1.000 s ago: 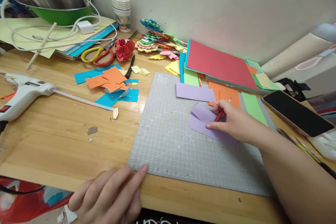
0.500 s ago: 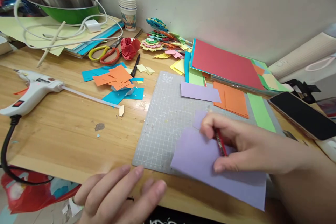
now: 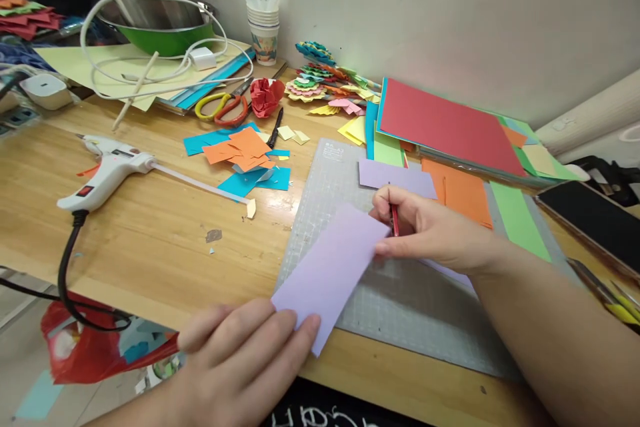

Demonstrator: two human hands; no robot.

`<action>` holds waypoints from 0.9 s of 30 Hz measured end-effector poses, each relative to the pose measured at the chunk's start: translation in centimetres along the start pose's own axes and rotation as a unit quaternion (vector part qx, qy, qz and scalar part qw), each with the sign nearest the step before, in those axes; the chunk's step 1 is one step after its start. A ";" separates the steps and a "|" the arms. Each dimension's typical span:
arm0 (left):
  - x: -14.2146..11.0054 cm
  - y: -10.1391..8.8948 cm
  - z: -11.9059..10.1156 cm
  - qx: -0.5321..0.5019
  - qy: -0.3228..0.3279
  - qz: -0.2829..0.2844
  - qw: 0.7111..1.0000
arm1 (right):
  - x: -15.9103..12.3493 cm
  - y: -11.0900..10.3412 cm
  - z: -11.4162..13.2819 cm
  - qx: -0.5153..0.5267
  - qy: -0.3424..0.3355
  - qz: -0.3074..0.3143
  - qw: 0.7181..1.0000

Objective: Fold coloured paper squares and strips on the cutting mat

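Note:
A lilac rectangle of paper [image 3: 333,273] slants above the grey cutting mat [image 3: 313,213], stretched between my two hands. At its lower left end, my left hand [image 3: 250,347] grips it by the edge with fingertips and thumb. My right hand [image 3: 420,227] pinches the upper right corner and also keeps a slim red pen-like stick [image 3: 395,220] within the curled fingers; its tip is hidden. Another lilac piece [image 3: 450,273] shows partly under my right wrist. Beyond that hand, a lilac strip [image 3: 395,177] lies beside orange paper pieces [image 3: 465,197] and a green strip [image 3: 520,217].
A white glue gun [image 3: 107,173] with a glue stick lies left, its black cord hanging over the table edge. Scissors [image 3: 223,110], orange paper scraps [image 3: 245,150] and a red crumpled paper flower [image 3: 267,97] sit behind. A phone [image 3: 595,220] rests at right.
The lilac paper under my right hand has shifted left and turned. My left hand has closed on its near end. The view has swung a little left.

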State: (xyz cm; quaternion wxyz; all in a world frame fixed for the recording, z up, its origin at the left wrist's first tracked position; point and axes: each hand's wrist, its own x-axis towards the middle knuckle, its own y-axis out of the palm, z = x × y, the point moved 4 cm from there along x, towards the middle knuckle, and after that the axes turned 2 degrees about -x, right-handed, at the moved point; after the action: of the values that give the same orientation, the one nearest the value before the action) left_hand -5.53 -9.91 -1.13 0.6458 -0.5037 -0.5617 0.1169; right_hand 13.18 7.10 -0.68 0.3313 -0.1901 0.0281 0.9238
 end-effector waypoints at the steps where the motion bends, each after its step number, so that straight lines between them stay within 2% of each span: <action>1: 0.3 0.3 0.1 -0.020 0.006 -0.006 1.000 | 0.4 0.4 -0.1 0.008 -0.006 -0.036 0.999; 4: 1.1 1.1 0.1 -0.049 -0.010 0.002 0.999 | 1.6 2.0 -0.3 -0.028 -0.045 -0.143 0.988; 8: 1.1 1.5 -0.2 -0.043 -0.028 0.019 0.999 | 2.8 3.1 -1.1 -0.098 -0.086 -0.201 0.971; 13: -0.6 1.6 0.2 -0.009 -0.084 0.036 0.996 | 3.0 2.7 -2.1 -0.082 -0.106 -0.207 0.969; 17: -1.6 1.7 0.3 0.010 -0.091 0.018 0.996 | 2.9 2.7 -1.9 -0.064 -0.103 -0.197 0.973; 27: -1.6 2.2 0.6 0.014 -0.081 0.002 0.997 | 2.9 2.6 -2.0 -0.064 -0.080 -0.194 0.976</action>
State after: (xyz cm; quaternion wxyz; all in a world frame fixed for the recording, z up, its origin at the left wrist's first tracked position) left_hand -5.67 -9.77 -3.89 0.6051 -0.4841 -0.6097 0.1666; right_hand 10.19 6.43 -3.78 0.4925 -0.1377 -0.0948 0.8541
